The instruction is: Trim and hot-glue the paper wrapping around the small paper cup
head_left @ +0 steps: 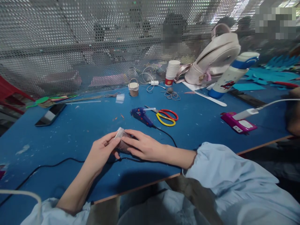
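Note:
Near the table's front edge, my left hand (pixel 102 151) and my right hand (pixel 142 145) both grip a small cup (pixel 123 144). It lies tilted, with a whitish rim and a brownish-grey side that looks wrapped in fine cord. Fingers cover much of it. My left thumb and fingers pinch the rim side, while my right fingers lie across the wrapped side. Beyond my hands is a blue glue gun (pixel 142 117) with a clear glue stick in its back. Scissors (pixel 167 117) with red and yellow handles lie beside it.
Behind stand a small cup bucket (pixel 133 90), stacked paper cups (pixel 172 73), a pink backpack (pixel 213 59) and a bottle (pixel 234 75). A twine bundle (pixel 172 94), white knife (pixel 211 99), purple power adapter (pixel 239 123) and phone (pixel 51 114) lie around. A black cord (pixel 63 161) crosses the front.

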